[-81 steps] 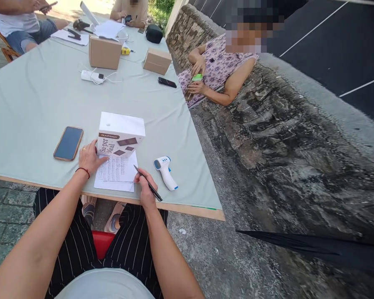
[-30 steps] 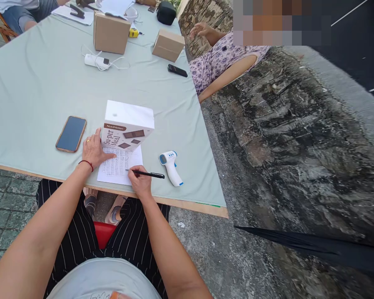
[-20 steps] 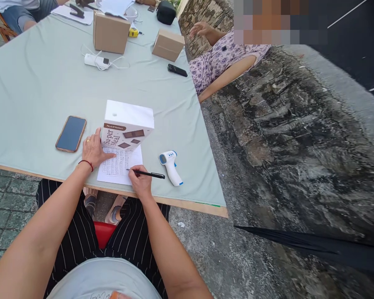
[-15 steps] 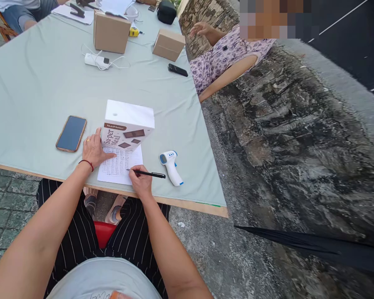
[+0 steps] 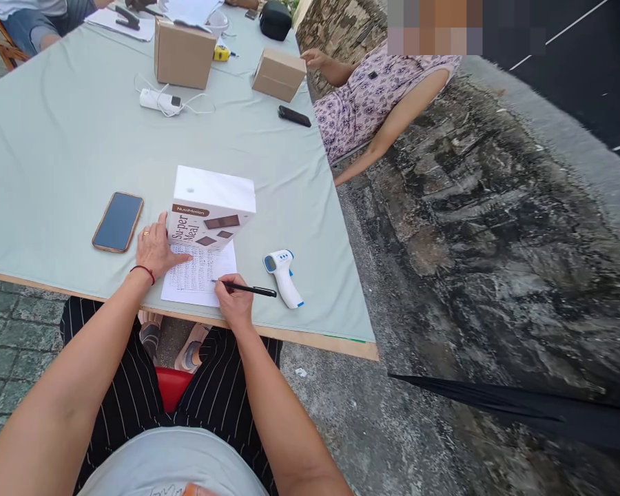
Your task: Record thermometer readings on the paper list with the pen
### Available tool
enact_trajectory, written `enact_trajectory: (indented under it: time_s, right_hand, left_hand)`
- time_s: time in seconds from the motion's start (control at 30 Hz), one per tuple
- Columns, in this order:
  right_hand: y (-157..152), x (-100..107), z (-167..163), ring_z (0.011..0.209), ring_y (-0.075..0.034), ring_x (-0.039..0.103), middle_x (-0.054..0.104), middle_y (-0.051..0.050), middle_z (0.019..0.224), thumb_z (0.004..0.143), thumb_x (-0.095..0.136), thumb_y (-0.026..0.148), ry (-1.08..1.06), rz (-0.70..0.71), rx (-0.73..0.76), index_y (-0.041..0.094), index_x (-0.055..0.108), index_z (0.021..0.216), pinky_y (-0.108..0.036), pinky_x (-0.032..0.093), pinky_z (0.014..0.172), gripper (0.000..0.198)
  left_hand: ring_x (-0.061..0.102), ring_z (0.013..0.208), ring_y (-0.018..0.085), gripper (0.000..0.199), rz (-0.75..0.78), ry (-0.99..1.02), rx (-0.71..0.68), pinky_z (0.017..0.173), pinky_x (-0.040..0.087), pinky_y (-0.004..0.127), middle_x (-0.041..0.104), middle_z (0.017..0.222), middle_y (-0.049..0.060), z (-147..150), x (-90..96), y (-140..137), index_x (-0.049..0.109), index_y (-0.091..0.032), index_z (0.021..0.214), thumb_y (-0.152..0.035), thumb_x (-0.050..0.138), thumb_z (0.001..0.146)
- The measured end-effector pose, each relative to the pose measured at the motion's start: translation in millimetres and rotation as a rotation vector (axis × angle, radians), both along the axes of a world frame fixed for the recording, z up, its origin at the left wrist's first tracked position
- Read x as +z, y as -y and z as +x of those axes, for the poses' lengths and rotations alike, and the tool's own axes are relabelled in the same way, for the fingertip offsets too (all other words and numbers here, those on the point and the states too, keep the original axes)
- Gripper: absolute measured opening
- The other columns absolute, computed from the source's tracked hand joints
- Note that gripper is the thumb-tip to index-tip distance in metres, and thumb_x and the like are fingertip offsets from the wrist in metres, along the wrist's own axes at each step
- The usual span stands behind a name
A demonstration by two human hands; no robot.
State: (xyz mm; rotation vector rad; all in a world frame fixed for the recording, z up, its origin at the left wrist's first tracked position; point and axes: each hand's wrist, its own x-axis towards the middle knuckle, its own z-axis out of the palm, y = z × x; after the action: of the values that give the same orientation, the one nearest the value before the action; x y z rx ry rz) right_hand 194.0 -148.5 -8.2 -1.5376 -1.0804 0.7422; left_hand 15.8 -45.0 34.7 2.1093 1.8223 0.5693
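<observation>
A printed sheet of paper point(image 5: 186, 293) lies near the table's front edge. My right hand point(image 5: 235, 303) grips a black pen point(image 5: 261, 291), its tip on or just above the sheet's right part; I cannot tell whether it touches. Fingers spread, my left hand point(image 5: 158, 248) lies flat at the sheet's left side, with the thumb across the paper. Just behind the sheet stands a white box point(image 5: 214, 189) with brown bar pictures, covering the paper's far end; the left fingers are beside its lower left corner.
A smartphone point(image 5: 118, 222) lies left of my left hand, a white infrared thermometer point(image 5: 284, 279) right of the pen. Further back are a power strip point(image 5: 159, 101), two cardboard boxes point(image 5: 183, 55) and a black phone point(image 5: 294, 116). A person point(image 5: 377, 96) is by the table's right edge.
My right hand and the pen have shifted very slightly to the right. The person at the right has lowered one hand toward the small cardboard box. My left hand stays put.
</observation>
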Motion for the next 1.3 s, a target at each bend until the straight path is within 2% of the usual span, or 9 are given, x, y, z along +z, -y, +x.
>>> enact_trajectory:
  time_s: [0.1, 0.27, 0.57, 0.93, 1.1, 1.3]
  right_hand:
    - [0.4, 0.1, 0.2, 0.059, -0.013, 0.047, 0.056, 0.003, 0.062, 0.068, 0.054, 0.035, -0.038, -0.004, -0.040, 0.021, 0.057, 0.068, -0.027, 0.041, 0.059, 0.014]
    - [0.1, -0.7, 0.5, 0.059, -0.013, 0.047, 0.055, 0.003, 0.061, 0.067, 0.056, 0.034, -0.075, -0.014, -0.010, 0.020, 0.059, 0.069, -0.028, 0.041, 0.059, 0.014]
    - [-0.1, 0.4, -0.6, 0.059, -0.014, 0.045, 0.053, 0.003, 0.060, 0.069, 0.054, 0.034, 0.009, 0.009, 0.002, 0.021, 0.057, 0.068, -0.028, 0.040, 0.059, 0.014]
    - [-0.1, -0.2, -0.7, 0.059, -0.014, 0.046, 0.053, 0.003, 0.060, 0.068, 0.054, 0.034, 0.009, 0.003, -0.002, 0.022, 0.057, 0.067, -0.028, 0.040, 0.059, 0.013]
    - [0.0, -0.2, -0.4, 0.058, -0.013, 0.047, 0.055, 0.003, 0.061, 0.067, 0.054, 0.035, -0.037, -0.018, -0.056, 0.021, 0.058, 0.069, -0.028, 0.040, 0.058, 0.015]
    - [-0.3, -1.7, -0.6, 0.058, -0.014, 0.047, 0.055, 0.003, 0.060, 0.068, 0.054, 0.036, -0.014, -0.011, -0.036, 0.022, 0.056, 0.068, -0.028, 0.041, 0.059, 0.014]
  left_hand:
    - [0.046, 0.127, 0.039, 0.124, -0.001, -0.006, 0.004, 0.109, 0.033, 0.052, 0.054, 0.133, 0.017, 0.0, -0.6, -0.3, 0.016, -0.019, 0.153, -0.051, 0.086, 0.057]
    - [0.046, 0.126, 0.040, 0.122, -0.007, -0.020, 0.005, 0.108, 0.034, 0.053, 0.054, 0.132, 0.018, -0.1, -0.5, -0.2, 0.017, -0.016, 0.153, -0.051, 0.086, 0.058]
    - [0.046, 0.127, 0.040, 0.122, -0.005, -0.017, 0.007, 0.109, 0.033, 0.053, 0.054, 0.132, 0.017, 0.3, 0.1, -0.1, 0.017, -0.018, 0.153, -0.049, 0.086, 0.058]
    - [0.047, 0.126, 0.039, 0.121, 0.002, -0.007, 0.002, 0.108, 0.034, 0.053, 0.056, 0.131, 0.016, -0.2, -0.6, -0.3, 0.017, -0.020, 0.153, -0.050, 0.086, 0.058]
    - [0.046, 0.127, 0.040, 0.119, -0.012, -0.018, 0.009, 0.108, 0.034, 0.053, 0.054, 0.133, 0.018, 0.1, 1.6, 0.5, 0.019, -0.017, 0.153, -0.049, 0.085, 0.059]
    - [0.046, 0.128, 0.040, 0.119, -0.009, -0.010, 0.006, 0.109, 0.033, 0.053, 0.055, 0.132, 0.017, 0.1, 0.3, 0.5, 0.018, -0.018, 0.153, -0.050, 0.085, 0.059]
